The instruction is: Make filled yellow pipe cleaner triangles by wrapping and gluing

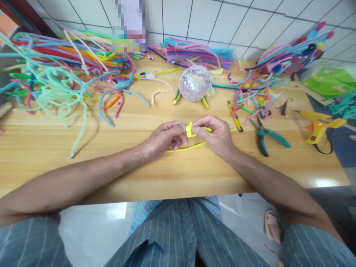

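Above the front half of the wooden table, both hands meet at a bent yellow pipe cleaner (189, 130). My left hand (170, 136) pinches its folded end from the left, thumb against the fingers. From the right, my right hand (215, 134) grips the same piece between thumb and fingertips, and a loop of it shows by the fingers. Another yellow length (189, 148) runs on the table beneath the hands; whether it joins the held piece I cannot tell. Just beyond stands a clear speckled ball (195, 83) with green and yellow legs.
Right of my hands lie a yellow utility knife (235, 116), teal-handled pliers (268, 135) and a yellow glue gun (317, 126). Pipe cleaner bundles (194, 53) line the tiled wall. A tangle of pale green pipe cleaners (65, 89) spreads at left. The table's front edge (167, 198) is near my lap.
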